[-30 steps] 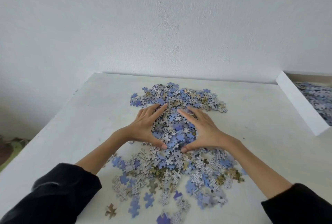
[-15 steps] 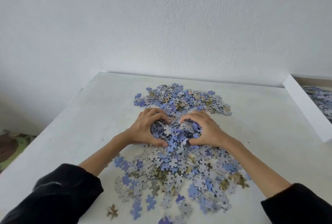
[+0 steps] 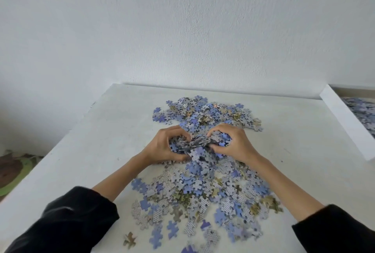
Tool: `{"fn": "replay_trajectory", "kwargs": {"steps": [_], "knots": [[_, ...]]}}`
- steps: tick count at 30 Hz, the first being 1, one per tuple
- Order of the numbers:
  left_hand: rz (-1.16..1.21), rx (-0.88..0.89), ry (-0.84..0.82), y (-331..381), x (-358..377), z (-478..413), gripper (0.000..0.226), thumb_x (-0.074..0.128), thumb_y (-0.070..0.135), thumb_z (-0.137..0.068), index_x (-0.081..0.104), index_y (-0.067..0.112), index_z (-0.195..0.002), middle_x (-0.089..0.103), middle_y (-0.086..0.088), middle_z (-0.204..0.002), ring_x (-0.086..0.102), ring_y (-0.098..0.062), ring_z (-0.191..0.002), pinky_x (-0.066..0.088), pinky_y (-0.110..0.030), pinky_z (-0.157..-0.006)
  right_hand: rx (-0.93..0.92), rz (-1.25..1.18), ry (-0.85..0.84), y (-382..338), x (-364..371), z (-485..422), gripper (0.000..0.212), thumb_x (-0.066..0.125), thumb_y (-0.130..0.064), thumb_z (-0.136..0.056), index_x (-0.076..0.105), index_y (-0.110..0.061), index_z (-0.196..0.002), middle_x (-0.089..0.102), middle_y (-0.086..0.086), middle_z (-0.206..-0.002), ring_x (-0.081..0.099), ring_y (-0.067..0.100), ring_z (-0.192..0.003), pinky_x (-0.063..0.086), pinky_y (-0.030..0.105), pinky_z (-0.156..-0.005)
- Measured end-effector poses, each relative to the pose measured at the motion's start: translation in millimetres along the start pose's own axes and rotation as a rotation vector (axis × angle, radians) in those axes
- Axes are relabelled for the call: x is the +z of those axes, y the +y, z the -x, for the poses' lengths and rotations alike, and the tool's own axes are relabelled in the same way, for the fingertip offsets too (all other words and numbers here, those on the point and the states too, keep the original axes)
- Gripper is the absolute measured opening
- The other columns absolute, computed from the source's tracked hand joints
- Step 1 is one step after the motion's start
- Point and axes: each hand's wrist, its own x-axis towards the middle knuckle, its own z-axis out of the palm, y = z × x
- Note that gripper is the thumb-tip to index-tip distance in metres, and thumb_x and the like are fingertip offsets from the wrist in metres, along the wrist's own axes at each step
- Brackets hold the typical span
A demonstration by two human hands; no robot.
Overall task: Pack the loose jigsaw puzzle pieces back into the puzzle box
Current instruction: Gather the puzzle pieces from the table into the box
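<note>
- Both hands have closed in since a second ago: the fingers lay flat and spread on the pieces then, and now they are curled with the fingertips nearly meeting.
- Left hand [image 3: 165,147] and right hand [image 3: 236,145] face each other, gripping a clump of blue and grey cardboard jigsaw pieces [image 3: 199,144] bunched between them.
- Scattered loose pieces [image 3: 203,189] lie around the hands, both behind them and nearer the person, on the white table [image 3: 97,130].
- Black sleeves [image 3: 77,218] cover both forearms.
- At the right edge, well apart from the hands, the open white cardboard puzzle box [image 3: 349,122] already holds pieces.
</note>
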Motion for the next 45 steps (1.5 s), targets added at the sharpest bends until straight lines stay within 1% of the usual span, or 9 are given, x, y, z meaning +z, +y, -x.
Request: {"fn": "replay_trajectory", "kwargs": {"steps": [4,10,14,17,22,26,32,38,45], "knots": [[0.058,-0.009,0.017,3.0,-3.2,-3.5,0.031,0.082,0.034,-0.064,0.067,0.021,-0.088,0.065,0.017,-0.087,0.062,-0.005,-0.082,0.048,-0.021,-0.076,0.002,-0.009,0.019,-0.4,-7.2,-4.7,0.029,0.075,-0.01,-0.072,0.065,-0.024,-0.094,0.065,-0.011,-0.099,0.057,-0.008,-0.099,0.036,0.004,-0.092],[0.167,-0.042,0.046,8.7,-9.7,-10.1,0.028,0.079,0.033,-0.067,0.068,0.015,-0.086,0.068,0.005,-0.086,0.065,-0.013,-0.08,0.051,-0.025,-0.078,-0.016,-0.015,0.077,-7.2,-18.7,-7.0,0.027,0.075,-0.011,-0.074,0.065,-0.023,-0.096,0.065,-0.012,-0.097,0.056,-0.009,-0.098,0.034,0.003,-0.09],[0.186,-0.046,0.058,13.9,-14.2,-17.7,0.027,0.08,0.03,-0.067,0.068,0.015,-0.086,0.068,0.003,-0.086,0.064,-0.015,-0.081,0.052,-0.027,-0.078,-0.053,-0.005,0.121,-12.3,-28.3,-8.3,0.026,0.075,-0.015,-0.074,0.065,-0.026,-0.095,0.068,-0.006,-0.097,0.06,0.001,-0.095,0.04,0.009,-0.089],[0.176,-0.04,0.08,21.0,-15.3,-26.0,0.027,0.079,0.031,-0.066,0.068,0.017,-0.086,0.068,0.004,-0.086,0.064,-0.014,-0.082,0.052,-0.027,-0.078,-0.087,-0.012,0.173,-17.2,-37.7,-7.3,0.023,0.071,-0.022,-0.073,0.065,-0.028,-0.094,0.066,-0.012,-0.095,0.06,0.0,-0.094,0.042,0.012,-0.088],[0.132,0.031,0.116,46.1,-11.4,-44.5,0.022,0.078,0.03,-0.068,0.067,0.021,-0.085,0.067,0.012,-0.086,0.064,-0.007,-0.082,0.048,-0.019,-0.077,-0.105,-0.01,0.236,-19.4,-57.7,-1.0,0.022,0.068,-0.034,-0.073,0.066,-0.028,-0.094,0.069,-0.003,-0.093,0.064,0.027,-0.083,0.049,0.041,-0.075],[0.132,0.054,0.123,68.9,-0.3,-62.3,0.022,0.079,0.032,-0.068,0.067,0.024,-0.084,0.067,0.008,-0.085,0.065,-0.013,-0.083,0.052,-0.03,-0.077,-0.134,-0.001,0.275,-19.8,-80.1,9.9,0.022,0.068,-0.032,-0.073,0.065,-0.026,-0.094,0.068,-0.005,-0.095,0.064,0.013,-0.089,0.05,0.029,-0.077],[0.124,0.076,0.077,99.6,28.0,-94.3,0.023,0.08,0.031,-0.068,0.066,0.026,-0.085,0.067,0.01,-0.087,0.065,-0.011,-0.082,0.053,-0.029,-0.075,-0.123,-0.006,0.322,-12.3,-121.8,33.9,0.025,0.067,-0.03,-0.072,0.067,-0.019,-0.094,0.068,-0.003,-0.095,0.063,0.003,-0.091,0.047,0.015,-0.08],[0.166,0.091,0.059,131.2,66.4,-133.1,0.024,0.081,0.023,-0.067,0.067,0.017,-0.085,0.067,0.007,-0.086,0.064,-0.012,-0.08,0.052,-0.026,-0.074,-0.092,0.0,0.375,4.5,-177.5,53.9,0.021,0.071,-0.017,-0.072,0.069,-0.014,-0.093,0.069,0.003,-0.092,0.064,0.009,-0.087,0.05,0.02,-0.076],[0.221,0.121,-0.001,167.9,129.4,-191.4,0.022,0.082,0.015,-0.067,0.065,0.019,-0.081,0.062,0.013,-0.08,0.057,-0.005,-0.069,0.047,-0.019,-0.064,-0.052,0.051,0.437,36.3,-262.3,77.8,0.021,0.073,-0.014,-0.075,0.068,-0.017,-0.095,0.069,0.003,-0.093,0.064,0.016,-0.087,0.05,0.031,-0.076]]}}
